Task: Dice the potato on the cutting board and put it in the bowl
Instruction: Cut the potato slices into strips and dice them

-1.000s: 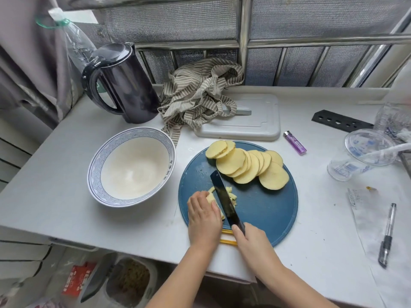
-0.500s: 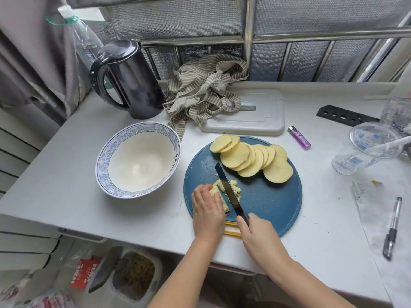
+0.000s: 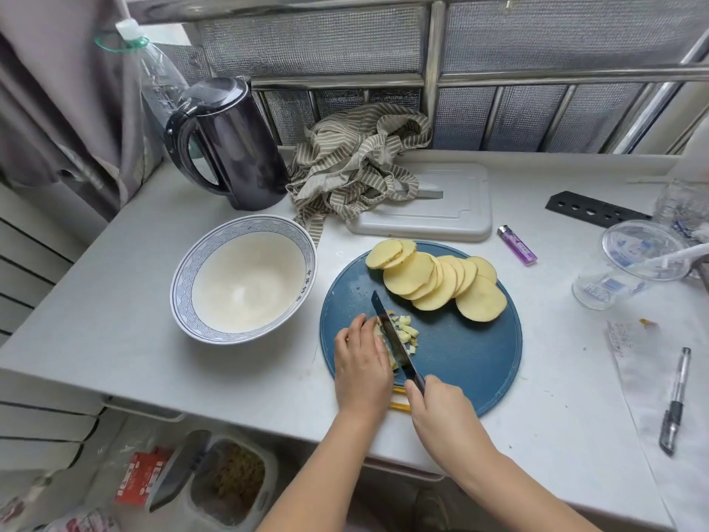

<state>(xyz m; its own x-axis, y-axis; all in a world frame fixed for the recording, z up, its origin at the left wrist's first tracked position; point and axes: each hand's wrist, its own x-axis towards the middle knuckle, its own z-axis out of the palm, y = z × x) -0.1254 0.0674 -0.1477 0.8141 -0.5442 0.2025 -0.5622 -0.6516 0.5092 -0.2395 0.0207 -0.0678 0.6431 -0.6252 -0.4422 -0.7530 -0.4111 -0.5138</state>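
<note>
Your round dark-blue plastic cutting board [image 3: 460, 362] sits near the front edge of the white table [image 3: 115, 320], and its near rim almost reaches that edge. To its left, just beside it but not touching, stands the white ceramic bowl with a blue wave-pattern rim [image 3: 183, 289], with nothing in it. There is bare tabletop to the right of the board, reaching as far as the clear-barrelled pen [image 3: 675, 401]. The purple plastic lighter [image 3: 517, 245] lies just past the board's far right rim.

Your left hand [image 3: 362, 362] lies palm down on the board's near left part. Its fingers curl over a pale potato piece [image 3: 392, 360] and pin it down, close against the blade. Your right hand [image 3: 441, 401] is wrapped around the handle of the black-bladed kitchen knife [image 3: 387, 324]. The blade slants away from you to the left, with its edge down in the potato.

Small pale-yellow potato cubes [image 3: 407, 332] lie loose on the board to the right of the blade. A fanned row of smooth round potato slices [image 3: 437, 282] overlaps along the board's far side, well apart from the knife. A glossy black electric kettle [image 3: 238, 147] stands beyond the bowl.
</note>
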